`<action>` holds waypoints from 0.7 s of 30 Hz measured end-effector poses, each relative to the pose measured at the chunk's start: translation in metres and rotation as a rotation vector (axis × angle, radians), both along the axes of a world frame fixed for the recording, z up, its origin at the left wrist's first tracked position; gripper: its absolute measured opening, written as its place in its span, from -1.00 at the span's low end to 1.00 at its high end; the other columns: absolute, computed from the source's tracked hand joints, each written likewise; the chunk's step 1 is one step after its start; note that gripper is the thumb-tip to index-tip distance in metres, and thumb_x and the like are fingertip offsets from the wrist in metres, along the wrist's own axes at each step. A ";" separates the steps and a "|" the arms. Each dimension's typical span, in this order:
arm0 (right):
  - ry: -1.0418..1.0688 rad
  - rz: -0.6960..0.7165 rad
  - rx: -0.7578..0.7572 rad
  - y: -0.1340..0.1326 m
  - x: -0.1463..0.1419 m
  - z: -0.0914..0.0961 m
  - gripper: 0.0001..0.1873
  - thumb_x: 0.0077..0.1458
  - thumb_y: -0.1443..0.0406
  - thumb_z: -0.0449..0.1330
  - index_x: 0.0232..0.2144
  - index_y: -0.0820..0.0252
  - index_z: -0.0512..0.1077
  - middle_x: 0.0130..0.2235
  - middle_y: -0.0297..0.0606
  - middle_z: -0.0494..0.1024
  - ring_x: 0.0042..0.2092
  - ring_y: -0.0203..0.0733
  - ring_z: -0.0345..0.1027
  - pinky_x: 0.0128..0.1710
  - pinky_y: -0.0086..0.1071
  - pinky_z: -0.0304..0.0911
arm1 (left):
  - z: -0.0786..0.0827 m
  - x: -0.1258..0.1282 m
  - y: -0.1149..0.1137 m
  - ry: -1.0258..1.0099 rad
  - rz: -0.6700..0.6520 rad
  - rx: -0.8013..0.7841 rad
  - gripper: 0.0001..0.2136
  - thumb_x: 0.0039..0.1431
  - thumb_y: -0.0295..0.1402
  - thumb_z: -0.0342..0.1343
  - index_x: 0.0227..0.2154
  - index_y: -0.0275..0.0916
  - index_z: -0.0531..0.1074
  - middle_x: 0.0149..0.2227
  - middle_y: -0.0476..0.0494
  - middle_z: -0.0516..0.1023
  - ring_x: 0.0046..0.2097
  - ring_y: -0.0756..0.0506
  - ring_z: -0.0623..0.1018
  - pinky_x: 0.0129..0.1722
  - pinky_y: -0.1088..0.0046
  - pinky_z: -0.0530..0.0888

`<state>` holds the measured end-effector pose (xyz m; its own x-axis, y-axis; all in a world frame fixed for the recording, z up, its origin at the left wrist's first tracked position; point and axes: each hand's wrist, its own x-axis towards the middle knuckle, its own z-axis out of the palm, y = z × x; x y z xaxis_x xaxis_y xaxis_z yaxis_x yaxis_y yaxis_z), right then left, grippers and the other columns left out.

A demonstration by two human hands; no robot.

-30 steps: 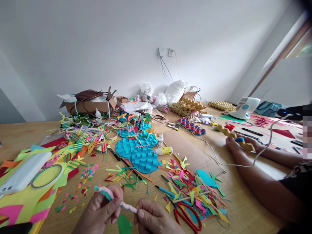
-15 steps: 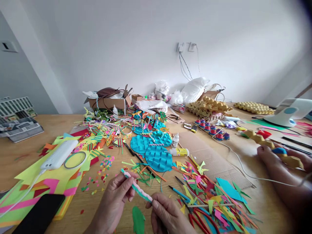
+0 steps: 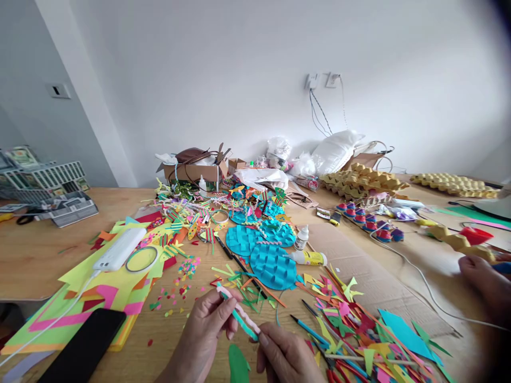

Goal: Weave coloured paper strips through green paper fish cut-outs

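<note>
A pink and a teal pipe cleaner [image 3: 246,318] lie against each other, twisted at least in part, and slant between my two hands. The fingers of my left hand [image 3: 207,324] pinch the upper left end, with a short tip poking out past them. My right hand [image 3: 285,348] grips the lower right end between thumb and fingers. Below them on the table lies a green paper leaf shape [image 3: 238,364]. Just beyond my hands are round blue paper pieces [image 3: 273,266] with raised flaps, and a glue bottle [image 3: 309,258] on its side.
Colourful paper scraps [image 3: 359,330] and red-handled pliers [image 3: 339,369] lie to the right. A black phone [image 3: 85,346], a white power strip [image 3: 120,249] and a tape roll [image 3: 141,259] rest at left. Another person's hand [image 3: 485,282] is at far right, near an egg-carton strip [image 3: 451,239].
The view has turned left, so the table's contents appear farther right. Both my hands still hold the pipe cleaners. The other person's hand is now partly cut off at the right edge.
</note>
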<state>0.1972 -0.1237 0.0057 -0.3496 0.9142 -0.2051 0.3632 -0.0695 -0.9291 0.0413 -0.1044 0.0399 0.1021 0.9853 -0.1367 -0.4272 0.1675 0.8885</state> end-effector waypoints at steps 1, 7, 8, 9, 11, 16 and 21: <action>-0.031 -0.003 0.037 0.000 0.001 0.002 -0.36 0.01 -0.23 -0.24 -0.59 0.18 0.20 -0.65 -0.39 0.24 -0.64 -0.40 0.09 -0.64 -0.52 -0.03 | 0.000 0.000 0.000 0.001 0.000 0.004 -0.72 -0.17 -0.16 0.28 -0.49 -0.29 0.49 -0.65 0.01 0.35 -0.58 0.07 0.30 -0.62 0.61 0.21; -0.107 -0.022 0.147 -0.002 0.002 0.012 -0.44 0.11 -0.10 -0.19 -0.60 0.19 0.25 -0.63 -0.38 0.25 -0.54 -0.35 0.13 -0.50 -0.51 0.02 | 0.001 -0.001 0.001 0.017 0.022 0.031 -0.75 -0.11 -0.19 0.26 -0.50 -0.28 0.43 -0.60 0.02 0.35 -0.56 0.08 0.33 -0.61 0.62 0.22; -0.108 -0.028 0.143 -0.002 0.001 0.013 -0.44 0.11 -0.09 -0.18 -0.57 0.20 0.28 -0.63 -0.39 0.24 -0.54 -0.35 0.12 -0.52 -0.51 0.01 | 0.002 -0.002 0.001 0.013 0.021 0.035 -0.75 -0.10 -0.19 0.25 -0.51 -0.28 0.42 -0.60 0.02 0.35 -0.56 0.08 0.32 -0.62 0.63 0.21; -0.111 -0.034 0.140 -0.003 0.001 0.013 -0.44 0.11 -0.09 -0.18 -0.54 0.20 0.30 -0.63 -0.39 0.23 -0.54 -0.35 0.11 -0.53 -0.50 -0.01 | 0.003 -0.002 0.001 0.010 0.021 0.037 -0.75 -0.10 -0.19 0.25 -0.53 -0.29 0.42 -0.60 0.02 0.35 -0.56 0.08 0.32 -0.62 0.63 0.21; -0.118 -0.041 0.130 -0.004 0.000 0.014 -0.43 0.10 -0.10 -0.18 -0.49 0.22 0.34 -0.63 -0.39 0.22 -0.55 -0.35 0.09 -0.54 -0.50 -0.03 | 0.004 -0.004 0.001 0.012 0.019 0.040 -0.75 -0.10 -0.19 0.25 -0.54 -0.30 0.42 -0.61 0.02 0.34 -0.57 0.09 0.31 -0.62 0.63 0.21; -0.115 -0.038 0.101 -0.005 -0.001 0.016 -0.38 0.07 -0.13 -0.20 -0.52 0.25 0.33 -0.64 -0.38 0.20 -0.57 -0.35 0.07 -0.56 -0.49 -0.06 | 0.002 -0.008 0.003 0.017 0.035 0.040 -0.76 -0.08 -0.19 0.24 -0.51 -0.30 0.46 -0.65 0.02 0.35 -0.57 0.08 0.32 -0.62 0.64 0.23; -0.074 -0.059 0.067 -0.006 -0.001 0.019 -0.37 0.04 -0.16 -0.18 -0.51 0.25 0.33 -0.65 -0.40 0.17 -0.58 -0.36 0.04 -0.57 -0.49 -0.07 | 0.004 -0.013 0.006 0.005 0.034 0.043 -0.78 -0.10 -0.22 0.25 -0.50 -0.31 0.49 -0.62 0.00 0.38 -0.58 0.09 0.34 -0.63 0.65 0.25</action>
